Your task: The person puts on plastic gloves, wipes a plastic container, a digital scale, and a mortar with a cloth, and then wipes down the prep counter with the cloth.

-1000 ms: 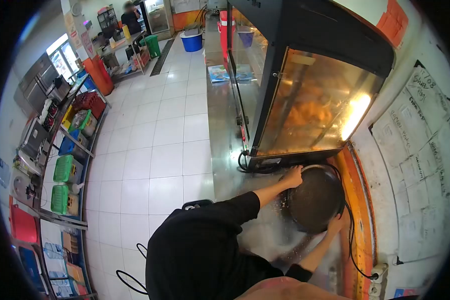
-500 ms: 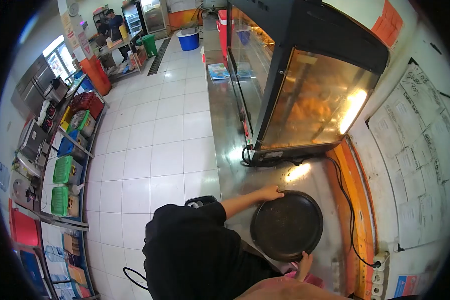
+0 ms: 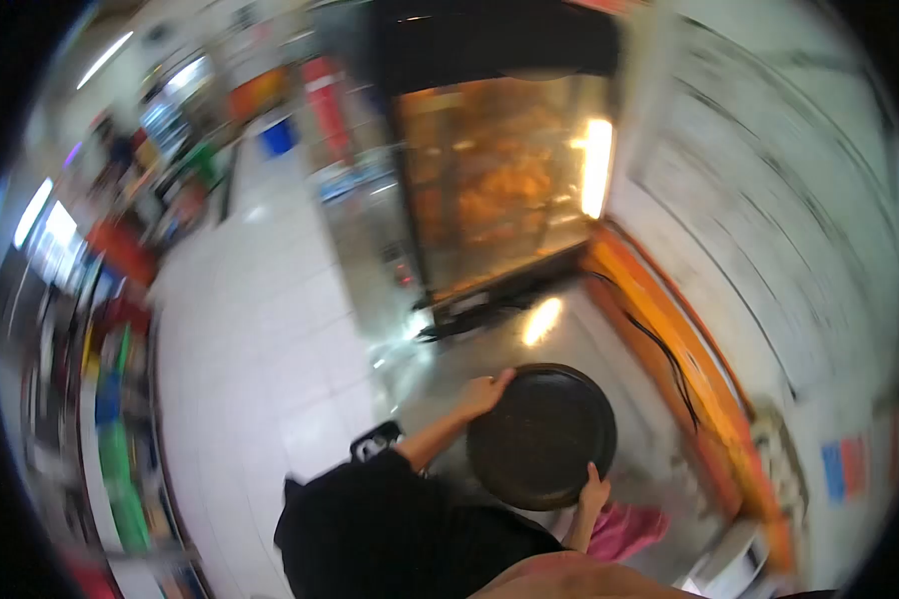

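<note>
A round dark pan or tray (image 3: 541, 437) is held level over the metal counter (image 3: 449, 374). Fingers of my left hand (image 3: 489, 391) grip its upper left rim. On the lower right rim, my right hand (image 3: 594, 493) is closed with the thumb on top. A pink cloth (image 3: 629, 533) lies beside my right wrist on the counter. Beyond the pan stands a lit glass display cabinet (image 3: 499, 180), its contents brownish and blurred.
Black cables (image 3: 664, 354) run along the orange ledge (image 3: 669, 329) at the right wall. A dark container (image 3: 377, 439) is by my left forearm. Shelves with green boxes (image 3: 120, 479) line the far left. A blue bucket (image 3: 279, 137) stands on the floor further off.
The pan has come away from the cabinet toward my body, still in both hands. The view has swung right and blurred, and the pink cloth shows more.
</note>
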`<control>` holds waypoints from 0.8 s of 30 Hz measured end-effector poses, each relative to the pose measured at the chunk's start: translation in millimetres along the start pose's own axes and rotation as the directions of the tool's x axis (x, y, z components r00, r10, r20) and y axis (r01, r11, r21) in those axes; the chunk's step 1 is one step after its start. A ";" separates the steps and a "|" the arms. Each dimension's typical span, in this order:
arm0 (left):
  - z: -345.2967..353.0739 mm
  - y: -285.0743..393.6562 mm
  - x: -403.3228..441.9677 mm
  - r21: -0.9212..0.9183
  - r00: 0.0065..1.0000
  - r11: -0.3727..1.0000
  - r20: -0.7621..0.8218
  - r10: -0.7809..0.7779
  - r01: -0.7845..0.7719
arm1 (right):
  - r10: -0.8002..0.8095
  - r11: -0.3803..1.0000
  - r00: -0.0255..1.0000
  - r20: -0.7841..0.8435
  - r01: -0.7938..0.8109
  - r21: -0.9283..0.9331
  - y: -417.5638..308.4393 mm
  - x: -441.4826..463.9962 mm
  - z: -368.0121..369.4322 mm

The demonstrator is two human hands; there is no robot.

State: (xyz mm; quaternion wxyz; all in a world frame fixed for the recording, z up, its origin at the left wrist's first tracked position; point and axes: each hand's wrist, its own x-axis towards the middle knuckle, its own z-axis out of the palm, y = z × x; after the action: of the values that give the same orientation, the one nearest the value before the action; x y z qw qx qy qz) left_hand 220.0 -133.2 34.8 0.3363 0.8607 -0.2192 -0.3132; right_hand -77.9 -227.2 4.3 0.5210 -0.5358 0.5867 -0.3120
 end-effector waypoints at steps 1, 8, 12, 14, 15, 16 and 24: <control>15.0 -28.5 16.5 0.100 0.965 0.961 -0.013 0.261 -0.259 | 0.040 0.985 0.998 -0.044 -0.047 -0.165 -12.5 -11.8 -0.2; -25.1 -1.0 -55.4 -0.290 0.937 0.902 0.043 0.346 -0.320 | 0.069 0.963 0.977 -0.202 -0.118 -0.241 -48.7 -109.4 -41.0; -38.0 27.5 -138.6 -0.455 0.916 0.858 0.186 0.355 -0.239 | 0.127 0.968 0.949 -0.288 -0.182 -0.174 -61.2 -187.9 -76.2; -42.5 22.7 -145.5 -0.370 0.912 0.885 0.182 0.368 -0.283 | 0.147 0.976 0.926 -0.349 -0.192 -0.099 -66.6 -232.2 -81.6; -33.7 22.5 -164.4 -0.379 0.896 0.879 0.217 0.388 -0.290 | 0.135 0.982 0.910 -0.391 -0.175 -0.067 -58.8 -253.6 -93.3; -24.5 27.2 -187.1 -0.425 0.900 0.883 0.277 0.336 -0.199 | 0.136 0.981 0.895 -0.424 -0.182 -0.069 -46.3 -270.0 -106.5; 71.8 -1.7 -291.1 -0.335 0.716 0.927 0.605 0.349 -0.168 | 0.371 0.925 0.711 -0.598 -0.343 0.166 57.6 -401.7 -190.3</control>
State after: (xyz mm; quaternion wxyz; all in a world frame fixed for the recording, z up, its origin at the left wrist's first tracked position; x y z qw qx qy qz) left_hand -35.0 7.4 106.1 0.3870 0.6056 -0.3994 -0.5691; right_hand -322.3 132.6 112.2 0.3611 -0.2687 0.8099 -0.3761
